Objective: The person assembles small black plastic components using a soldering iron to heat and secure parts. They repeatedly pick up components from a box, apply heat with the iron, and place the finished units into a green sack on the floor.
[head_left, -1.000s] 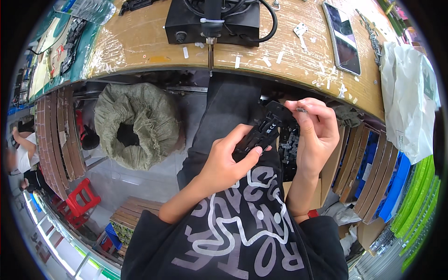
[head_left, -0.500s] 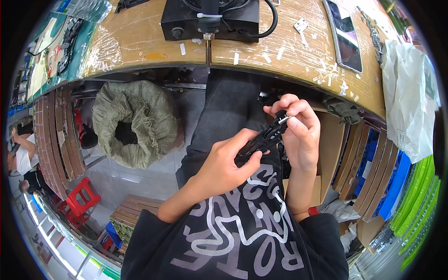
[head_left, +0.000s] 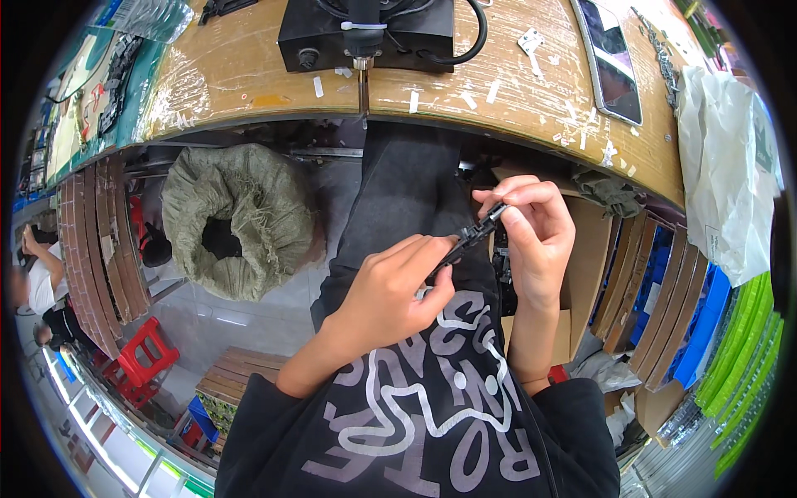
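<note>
Above my lap I hold a slim black plastic part at a slant between both hands. My left hand is closed round its lower end, thumb beneath and fingers on top, hiding that end. At the upper end, the thumb and fingertips of my right hand pinch its tip. Small ridges and clips show along its edge; its exact kind I cannot make out. Straight ahead, a soldering iron points down over the table's near edge, apart from both hands.
On the wooden table sit a black control box, a phone and white scraps. A rolled-down woven sack stands below at left. An open cardboard box is beside my right forearm; a white bag hangs at right.
The black part has turned in my hands, so its narrow edge shows rather than its broad face. My right fingers have closed in on its tip.
</note>
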`<state>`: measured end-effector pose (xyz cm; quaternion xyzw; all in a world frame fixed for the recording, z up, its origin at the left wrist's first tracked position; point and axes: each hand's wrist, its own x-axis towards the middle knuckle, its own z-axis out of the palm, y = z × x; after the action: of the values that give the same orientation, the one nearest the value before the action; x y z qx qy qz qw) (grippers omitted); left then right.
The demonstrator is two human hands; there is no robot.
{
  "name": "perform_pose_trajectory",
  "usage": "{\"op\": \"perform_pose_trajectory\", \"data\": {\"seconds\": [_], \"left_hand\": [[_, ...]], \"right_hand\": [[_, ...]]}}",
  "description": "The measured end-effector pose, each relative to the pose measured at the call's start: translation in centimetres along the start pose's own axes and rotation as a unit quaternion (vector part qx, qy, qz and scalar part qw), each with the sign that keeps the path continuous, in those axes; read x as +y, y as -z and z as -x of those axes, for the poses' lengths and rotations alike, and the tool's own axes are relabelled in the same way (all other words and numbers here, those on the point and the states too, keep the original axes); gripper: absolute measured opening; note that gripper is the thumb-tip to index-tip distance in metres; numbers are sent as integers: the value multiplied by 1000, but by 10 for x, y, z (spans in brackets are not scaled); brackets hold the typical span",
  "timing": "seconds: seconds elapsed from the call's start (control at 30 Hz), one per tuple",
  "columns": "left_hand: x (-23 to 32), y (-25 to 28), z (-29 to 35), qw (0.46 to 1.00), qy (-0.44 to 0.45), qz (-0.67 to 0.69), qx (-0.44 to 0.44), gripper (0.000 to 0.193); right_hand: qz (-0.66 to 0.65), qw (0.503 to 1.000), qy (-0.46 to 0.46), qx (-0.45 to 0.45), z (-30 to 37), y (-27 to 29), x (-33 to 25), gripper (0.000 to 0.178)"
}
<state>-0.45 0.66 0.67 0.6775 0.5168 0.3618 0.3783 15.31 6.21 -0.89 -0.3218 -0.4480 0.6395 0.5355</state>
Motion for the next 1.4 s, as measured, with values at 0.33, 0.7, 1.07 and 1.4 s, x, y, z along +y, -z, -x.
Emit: {"op": "perform_pose_trajectory", "data": {"seconds": [0.33,0.7,1.07,1.4], "left_hand": [[-26,19,2,881,210,393,-160,34],[-56,8,-1,632,231,713,-197,31],[-51,21,-20,902,174,325,224,9],[-51,31,-33,891,177,339,244,10]], "right_hand": [[99,989,27,-108,2,2,-3,10],[-12,981,-109,-160,6,-17,12,12],[-3,940,-323,-107,5,-36,23,36],[-11,953,-292,-79,-4,-48,19,32]]}}
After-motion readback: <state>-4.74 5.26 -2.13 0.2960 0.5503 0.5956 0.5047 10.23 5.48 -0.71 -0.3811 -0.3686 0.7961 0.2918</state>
